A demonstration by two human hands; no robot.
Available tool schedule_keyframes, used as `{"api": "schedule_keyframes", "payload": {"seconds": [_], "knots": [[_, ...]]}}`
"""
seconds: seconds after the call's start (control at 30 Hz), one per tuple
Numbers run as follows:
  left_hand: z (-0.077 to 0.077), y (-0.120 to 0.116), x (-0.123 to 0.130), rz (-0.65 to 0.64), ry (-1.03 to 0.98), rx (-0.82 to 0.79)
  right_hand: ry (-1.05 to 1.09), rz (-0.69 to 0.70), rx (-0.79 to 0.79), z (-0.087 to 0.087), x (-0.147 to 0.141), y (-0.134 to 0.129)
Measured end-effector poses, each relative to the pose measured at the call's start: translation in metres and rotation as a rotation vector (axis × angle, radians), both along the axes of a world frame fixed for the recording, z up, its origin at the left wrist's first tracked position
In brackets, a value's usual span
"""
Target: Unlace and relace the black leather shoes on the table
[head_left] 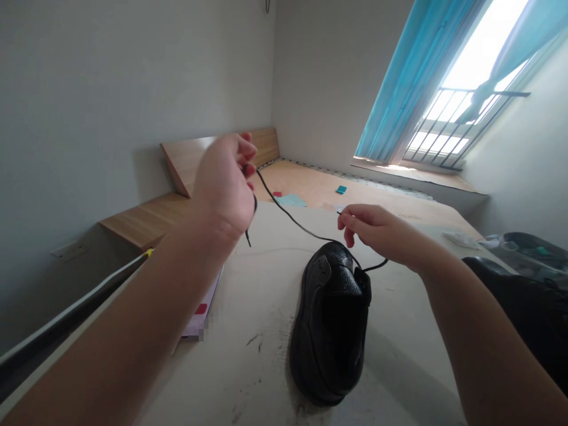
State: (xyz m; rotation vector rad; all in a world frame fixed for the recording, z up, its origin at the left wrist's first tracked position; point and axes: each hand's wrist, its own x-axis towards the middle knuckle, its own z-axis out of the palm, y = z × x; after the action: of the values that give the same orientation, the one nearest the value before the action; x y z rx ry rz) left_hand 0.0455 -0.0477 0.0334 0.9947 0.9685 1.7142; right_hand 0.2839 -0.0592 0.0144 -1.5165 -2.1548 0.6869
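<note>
Watching from my remote station, I see the left hand (224,183) raised high, its fingers curled together and clamped on a black shoelace (288,210), while the right hand (381,231) pinches the lace farther along, fingers closed. Held apart like this, the hands lift the lace off the top of a black leather shoe (331,319), which sits between my forearms on a pale surface (261,307).
</note>
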Motion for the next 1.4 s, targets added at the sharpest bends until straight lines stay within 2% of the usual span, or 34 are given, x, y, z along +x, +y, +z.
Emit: {"api": "schedule_keyframes", "payload": {"seconds": [0.07, 0.13, 0.2, 0.3, 0.43, 0.6, 0.67, 0.77, 0.8, 0.87, 0.93, 1.0, 1.07, 1.2, 1.23, 1.27, 1.37, 1.4], "knots": [[-0.002, -0.012, 0.029, -0.028, -0.187, -0.162, 0.134, 0.04, -0.018, 0.006, -0.009, -0.012], [-0.005, -0.024, 0.051, -0.157, -0.236, -0.269, 0.268, 0.114, -0.047, 0.008, -0.018, -0.023], [-0.009, -0.031, 0.062, -0.266, -0.277, -0.327, 0.305, 0.206, -0.111, 0.006, -0.025, -0.031], [-0.011, -0.037, 0.061, -0.352, -0.379, -0.349, 0.272, 0.317, -0.253, 0.0, -0.031, -0.038], [-0.006, -0.04, 0.054, -0.365, -0.468, -0.294, 0.362, 0.365, -0.343, -0.008, -0.033, -0.034], [0.001, -0.044, 0.051, -0.417, -0.44, -0.213, 0.376, 0.229, -0.038, -0.011, -0.034, -0.027], [0.001, -0.045, 0.05, -0.438, -0.471, -0.196, 0.405, 0.302, -0.135, -0.01, -0.034, -0.027], [0.001, -0.042, 0.049, -0.445, -0.484, -0.167, 0.471, 0.424, -0.428, -0.009, -0.03, -0.028], [0.002, -0.041, 0.049, -0.42, -0.443, -0.157, 0.472, 0.427, -0.474, -0.007, -0.028, -0.028], [0.005, -0.037, 0.047, -0.295, -0.299, -0.095, 0.432, 0.396, -0.504, -0.003, -0.021, -0.025], [0.008, -0.035, 0.043, -0.122, -0.102, 0.04, 0.385, 0.36, -0.484, 0.003, -0.01, -0.022], [0.009, -0.034, 0.038, -0.006, 0.131, 0.176, 0.357, 0.335, -0.443, 0.01, 0.001, -0.019], [0.007, -0.034, 0.032, 0.029, 0.468, 0.23, 0.336, 0.314, -0.384, 0.016, 0.008, -0.019], [-0.006, -0.036, 0.028, 0.12, 1.249, 0.167, 0.245, 0.348, -0.334, 0.018, 0.006, -0.022], [-0.008, -0.036, 0.029, 0.081, 1.383, 0.149, 0.221, 0.364, -0.341, 0.016, 0.004, -0.023], [-0.01, -0.036, 0.031, -0.026, 1.473, 0.135, 0.202, 0.375, -0.346, 0.015, 0.001, -0.023], [-0.009, -0.035, 0.033, -0.591, 1.479, 0.084, 0.202, 0.368, -0.319, 0.008, -0.003, -0.019], [-0.008, -0.035, 0.034, -0.728, 1.448, 0.056, 0.209, 0.364, -0.312, 0.006, -0.004, -0.017]]}}
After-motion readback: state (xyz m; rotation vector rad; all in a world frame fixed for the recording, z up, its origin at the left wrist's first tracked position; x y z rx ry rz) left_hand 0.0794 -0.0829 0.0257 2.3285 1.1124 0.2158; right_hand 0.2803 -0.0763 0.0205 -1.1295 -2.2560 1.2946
